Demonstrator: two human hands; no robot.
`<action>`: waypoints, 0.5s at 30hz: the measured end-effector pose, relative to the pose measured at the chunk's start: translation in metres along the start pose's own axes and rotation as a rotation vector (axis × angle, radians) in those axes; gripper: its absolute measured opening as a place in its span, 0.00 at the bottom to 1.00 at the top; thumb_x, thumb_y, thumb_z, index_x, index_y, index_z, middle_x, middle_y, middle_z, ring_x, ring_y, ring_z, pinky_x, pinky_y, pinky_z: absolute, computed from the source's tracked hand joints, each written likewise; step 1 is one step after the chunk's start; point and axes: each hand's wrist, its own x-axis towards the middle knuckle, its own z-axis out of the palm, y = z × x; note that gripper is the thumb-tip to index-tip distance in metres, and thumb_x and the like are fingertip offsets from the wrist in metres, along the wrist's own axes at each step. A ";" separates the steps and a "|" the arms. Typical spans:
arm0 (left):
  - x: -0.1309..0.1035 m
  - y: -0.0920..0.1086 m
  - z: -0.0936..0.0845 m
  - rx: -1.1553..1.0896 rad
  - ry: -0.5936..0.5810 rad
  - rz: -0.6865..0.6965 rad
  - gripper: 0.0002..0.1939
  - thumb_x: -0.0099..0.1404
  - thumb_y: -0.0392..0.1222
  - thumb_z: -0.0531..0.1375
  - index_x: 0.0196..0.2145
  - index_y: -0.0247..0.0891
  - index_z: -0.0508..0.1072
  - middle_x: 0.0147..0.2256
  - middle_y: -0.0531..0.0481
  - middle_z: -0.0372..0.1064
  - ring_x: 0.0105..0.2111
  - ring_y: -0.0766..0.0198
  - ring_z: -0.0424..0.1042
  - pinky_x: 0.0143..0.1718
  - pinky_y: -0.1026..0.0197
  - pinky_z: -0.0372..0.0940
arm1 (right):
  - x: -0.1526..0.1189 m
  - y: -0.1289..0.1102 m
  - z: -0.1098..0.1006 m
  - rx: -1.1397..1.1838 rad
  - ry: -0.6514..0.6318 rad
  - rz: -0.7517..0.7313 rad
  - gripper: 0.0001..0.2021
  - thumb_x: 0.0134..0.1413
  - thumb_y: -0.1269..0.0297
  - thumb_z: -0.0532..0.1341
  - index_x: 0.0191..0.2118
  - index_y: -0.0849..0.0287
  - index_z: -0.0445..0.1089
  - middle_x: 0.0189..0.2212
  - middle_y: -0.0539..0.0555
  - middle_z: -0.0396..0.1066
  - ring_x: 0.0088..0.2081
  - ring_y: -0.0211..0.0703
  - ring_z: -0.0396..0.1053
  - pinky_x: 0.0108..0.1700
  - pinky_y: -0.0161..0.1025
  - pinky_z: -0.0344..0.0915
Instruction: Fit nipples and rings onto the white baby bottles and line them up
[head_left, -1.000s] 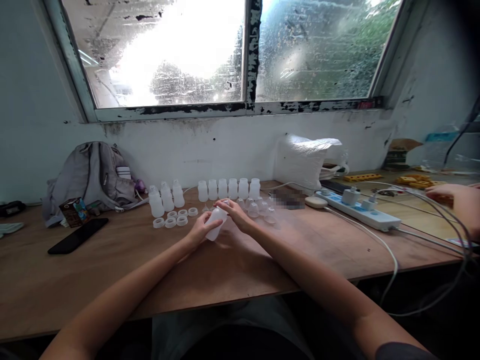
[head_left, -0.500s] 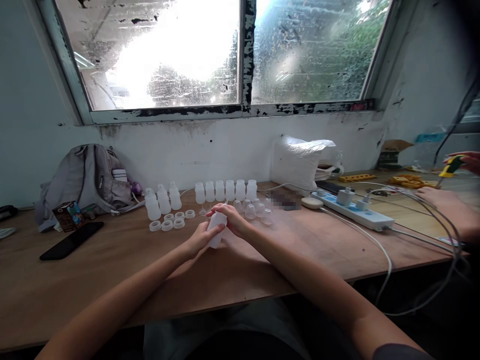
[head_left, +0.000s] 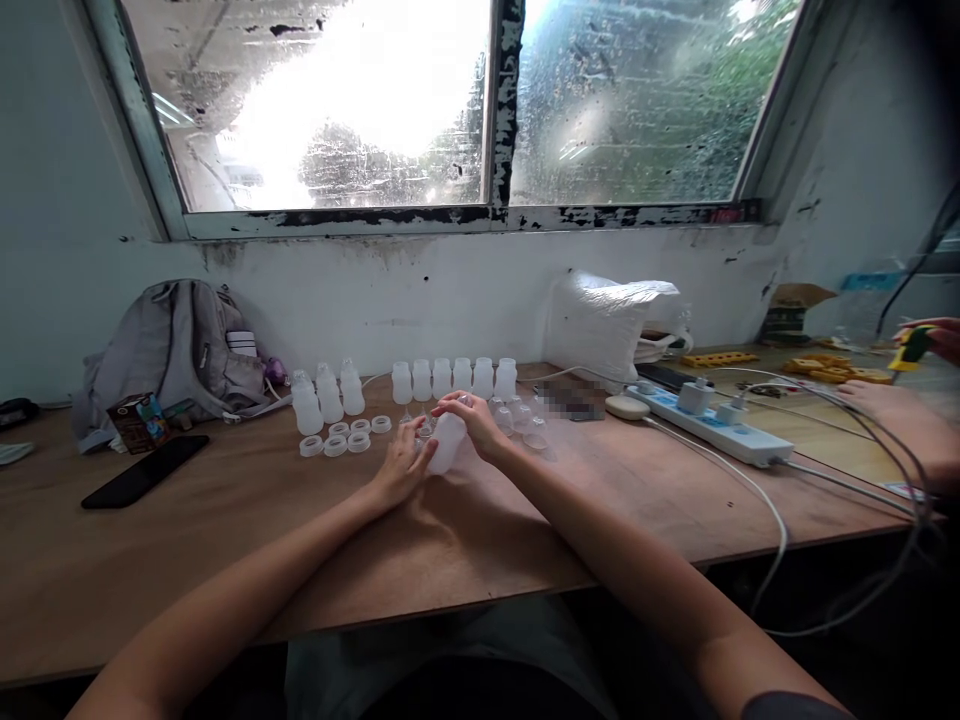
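A frosted white bottle (head_left: pixel 448 446) tilts just above the table between my hands. My right hand (head_left: pixel 477 422) is closed round its upper end. My left hand (head_left: pixel 403 464) lies at the bottle's left side, fingers apart, its thumb near the bottle. Behind them stands a row of several open white bottles (head_left: pixel 442 377). To the left are three bottles with clear tops (head_left: pixel 328 393) and several white rings (head_left: pixel 335 445). Several clear domed caps (head_left: pixel 534 432) sit right of my right hand, and small clear pieces (head_left: pixel 425 428) are partly hidden behind my fingers.
A black phone (head_left: pixel 146 472), a small box (head_left: pixel 139 423) and a grey backpack (head_left: pixel 180 350) are on the left. On the right lie a white power strip (head_left: pixel 720 425) with cables and a round white object (head_left: pixel 627 407). Another person's hand (head_left: pixel 874 400) is at far right, near a yellow-black tool (head_left: pixel 912 347).
The bottle has moved slightly right and up with my right hand. My left hand has loosened from round it, its fingers now spread beside it. The camera view has shifted a little.
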 end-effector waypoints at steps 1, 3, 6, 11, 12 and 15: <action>0.001 -0.005 -0.003 0.049 0.017 0.015 0.22 0.63 0.48 0.46 0.52 0.37 0.53 0.48 0.42 0.56 0.48 0.59 0.58 0.49 0.54 0.54 | 0.003 -0.001 -0.004 -0.009 0.019 -0.010 0.12 0.37 0.59 0.60 0.29 0.61 0.65 0.23 0.52 0.70 0.27 0.41 0.67 0.30 0.36 0.62; 0.003 -0.014 -0.011 0.168 0.007 0.077 0.20 0.62 0.47 0.47 0.50 0.39 0.58 0.48 0.43 0.57 0.49 0.58 0.57 0.50 0.54 0.52 | 0.007 -0.002 -0.012 -0.055 0.053 -0.035 0.11 0.36 0.61 0.60 0.29 0.60 0.65 0.22 0.51 0.69 0.26 0.40 0.66 0.28 0.36 0.61; 0.005 -0.024 -0.021 0.327 -0.099 0.172 0.18 0.60 0.47 0.51 0.48 0.44 0.62 0.48 0.46 0.58 0.48 0.56 0.57 0.50 0.52 0.50 | 0.012 0.000 -0.021 -0.217 0.114 -0.069 0.09 0.34 0.63 0.60 0.28 0.59 0.66 0.22 0.50 0.68 0.26 0.40 0.65 0.27 0.35 0.60; 0.007 -0.032 -0.025 0.352 -0.174 0.155 0.14 0.59 0.45 0.51 0.42 0.42 0.67 0.41 0.47 0.66 0.43 0.57 0.63 0.47 0.54 0.54 | 0.013 0.007 -0.024 -0.401 0.151 -0.100 0.08 0.35 0.62 0.59 0.26 0.58 0.67 0.21 0.49 0.68 0.26 0.39 0.64 0.28 0.34 0.59; 0.008 -0.033 -0.025 0.335 -0.165 0.132 0.13 0.59 0.46 0.51 0.40 0.41 0.67 0.39 0.47 0.67 0.41 0.57 0.64 0.45 0.55 0.56 | 0.013 0.007 -0.024 -0.406 0.146 -0.102 0.08 0.35 0.62 0.59 0.27 0.58 0.67 0.21 0.49 0.68 0.26 0.39 0.64 0.28 0.34 0.59; 0.009 -0.037 -0.026 0.263 -0.138 0.081 0.12 0.57 0.46 0.53 0.37 0.39 0.66 0.35 0.46 0.68 0.37 0.58 0.66 0.39 0.58 0.59 | 0.012 0.006 -0.023 -0.406 0.140 -0.100 0.08 0.36 0.62 0.59 0.27 0.58 0.67 0.22 0.49 0.68 0.26 0.38 0.64 0.27 0.34 0.59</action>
